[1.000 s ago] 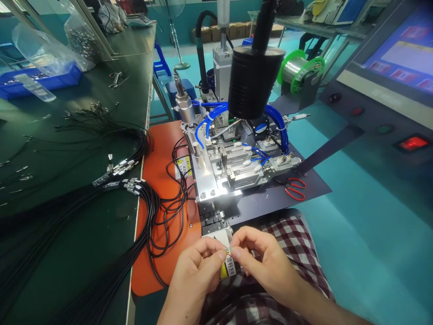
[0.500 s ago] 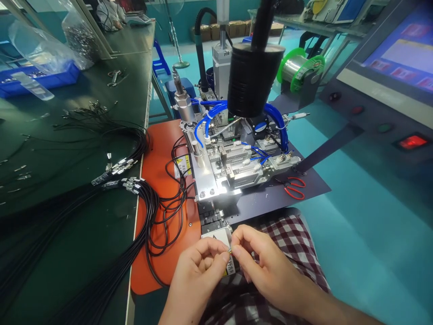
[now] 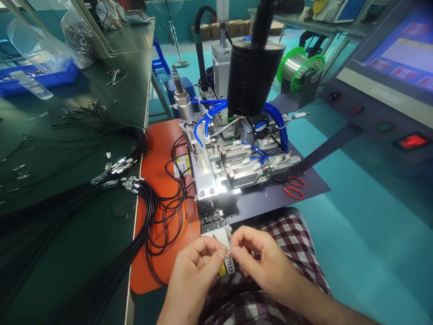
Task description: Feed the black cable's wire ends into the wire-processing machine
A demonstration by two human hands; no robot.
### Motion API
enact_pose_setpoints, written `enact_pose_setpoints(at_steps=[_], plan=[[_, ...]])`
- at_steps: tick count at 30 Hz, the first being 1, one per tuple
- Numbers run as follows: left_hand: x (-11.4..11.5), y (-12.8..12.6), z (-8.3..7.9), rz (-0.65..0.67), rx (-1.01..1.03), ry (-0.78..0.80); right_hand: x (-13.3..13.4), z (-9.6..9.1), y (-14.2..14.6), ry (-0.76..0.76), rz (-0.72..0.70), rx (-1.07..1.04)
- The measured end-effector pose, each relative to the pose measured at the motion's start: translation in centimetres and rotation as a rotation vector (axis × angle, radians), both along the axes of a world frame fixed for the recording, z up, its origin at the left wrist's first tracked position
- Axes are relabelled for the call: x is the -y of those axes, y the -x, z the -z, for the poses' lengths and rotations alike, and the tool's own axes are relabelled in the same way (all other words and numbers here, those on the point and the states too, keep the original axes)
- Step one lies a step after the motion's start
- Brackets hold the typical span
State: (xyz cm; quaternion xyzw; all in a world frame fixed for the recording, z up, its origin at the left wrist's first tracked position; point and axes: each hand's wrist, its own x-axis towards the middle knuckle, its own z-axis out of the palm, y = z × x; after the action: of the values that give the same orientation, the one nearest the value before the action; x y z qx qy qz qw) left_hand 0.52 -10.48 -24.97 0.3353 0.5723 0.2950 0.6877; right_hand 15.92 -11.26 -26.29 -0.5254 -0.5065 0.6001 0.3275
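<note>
Head view: at the near edge, a checkered cloth [image 3: 291, 234] is seen over the lap, and above it both hands are brought close together. Thin wires [image 3: 228, 248], partly hidden by the fingers, are held between the fingertips of the two hands; their short visible stretch lies crosswise, its long axis running roughly from one hand to the other. Which end is the tip cannot be told. By the left hand [image 3: 201, 266] they are pinched at one side, thumb and forefinger pressed together; by the right hand [image 3: 265, 264] they are pinched at the other, thumb and forefinger likewise closed. Only a narrow gap is left between the two grips.

Behind the wires, a printed plate [image 3: 218, 235] is partly covered by the fingers. Farther off, black cables [image 3: 154, 212] are draped from the bench [image 3: 135, 85] onto an orange board [image 3: 158, 149], beside a metal machine [image 3: 209, 180]. Red-handled pliers [image 3: 288, 184] are laid to its right. Beyond, a green-flanged spool [image 3: 297, 70] is mounted, and cartons [image 3: 237, 29] are lined along the wall.
</note>
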Motion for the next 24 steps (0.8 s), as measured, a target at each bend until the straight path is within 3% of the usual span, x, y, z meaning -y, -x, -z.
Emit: enact_pose_setpoints(at_steps=[5,12,24], plan=[[0.0,0.0,0.2,0.027,0.009,0.0,0.0,-0.3,0.0,-0.143,0.002,0.081],[0.1,0.0,0.0,0.006,0.003,0.02,0.1,0.7,0.2,0.066,0.033,-0.144],[0.3,0.0,0.1,0.012,0.006,0.0,-0.2,0.1,0.6,0.144,0.086,-0.15]])
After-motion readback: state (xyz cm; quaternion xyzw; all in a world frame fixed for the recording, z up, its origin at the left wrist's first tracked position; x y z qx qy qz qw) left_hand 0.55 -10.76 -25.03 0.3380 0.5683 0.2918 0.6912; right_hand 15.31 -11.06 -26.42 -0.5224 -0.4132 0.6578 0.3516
